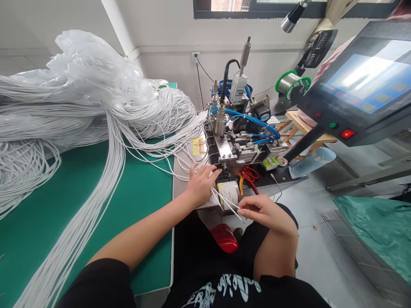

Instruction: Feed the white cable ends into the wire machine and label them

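Note:
Several thin white cables (pixel 224 197) with bare or coloured tips stick out from under my left hand (pixel 201 185). That hand is closed around them at the front of a bench-top machine (pixel 226 147), and its forefinger reaches toward the machine's lower black part. My right hand (pixel 266 211) pinches one cable near its end between thumb and forefinger, over my lap. Between the hands lies a roll of white and yellow labels or tape (pixel 229 193). Just what the left fingertips touch is partly hidden.
Large bundles of white cable (pixel 160 113), partly under clear plastic (pixel 96 64), cover much of the green mat (pixel 141 205). Red-handled pliers (pixel 248 174) lie right of the roll. A control screen (pixel 362 85) and a wire spool (pixel 292 84) stand at right.

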Demonstrator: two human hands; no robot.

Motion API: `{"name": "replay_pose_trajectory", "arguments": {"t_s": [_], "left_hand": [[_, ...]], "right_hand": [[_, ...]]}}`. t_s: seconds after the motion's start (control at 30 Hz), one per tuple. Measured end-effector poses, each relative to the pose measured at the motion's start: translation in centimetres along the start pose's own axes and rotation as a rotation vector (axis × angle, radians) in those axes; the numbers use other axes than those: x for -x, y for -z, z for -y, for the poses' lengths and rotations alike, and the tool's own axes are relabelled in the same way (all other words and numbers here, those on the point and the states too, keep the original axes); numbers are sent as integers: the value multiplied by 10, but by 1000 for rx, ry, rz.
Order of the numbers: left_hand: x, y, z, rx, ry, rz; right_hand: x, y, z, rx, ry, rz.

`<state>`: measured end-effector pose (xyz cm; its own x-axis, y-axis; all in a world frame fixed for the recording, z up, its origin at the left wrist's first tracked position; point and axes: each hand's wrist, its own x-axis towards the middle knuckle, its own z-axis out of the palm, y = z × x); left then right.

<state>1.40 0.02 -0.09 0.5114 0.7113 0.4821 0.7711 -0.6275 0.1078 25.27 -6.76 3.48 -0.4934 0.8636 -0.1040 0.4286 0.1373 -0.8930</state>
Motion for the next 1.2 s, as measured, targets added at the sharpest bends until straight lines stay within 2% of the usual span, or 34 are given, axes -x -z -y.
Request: {"name": "replay_pose_trajectory", "arguments": {"t_s": [0.1, 0.23, 0.33, 0.6, 0.8, 1.0, 1.1, 1.2], "left_hand": [[0, -1, 2, 43, -59, -37], [1, -1, 3, 118, -236, -90], [1, 1, 1, 121, -305, -123], [1, 1, -4, 29, -206, -181], [1, -3, -4, 11, -118, -143], [1, -6, -1, 14, -78, -158], [1, -6, 0, 14, -68, -120], [0, -4, -1, 16, -77, -49]], "right_hand": [[-2, 1, -1, 28, 27, -65], [-10, 2, -7, 5, -16, -332], [-20, -2, -14, -100, -25, -465], [-57, -27, -27, -412, -10, -758], [-69, -35, -27, -443, 5, -781], [-65, -26, -29, -491, 2, -649], [-64, -20, -31, -432, -13, -618], [-67, -16, -34, -277, -51, -655]]}}
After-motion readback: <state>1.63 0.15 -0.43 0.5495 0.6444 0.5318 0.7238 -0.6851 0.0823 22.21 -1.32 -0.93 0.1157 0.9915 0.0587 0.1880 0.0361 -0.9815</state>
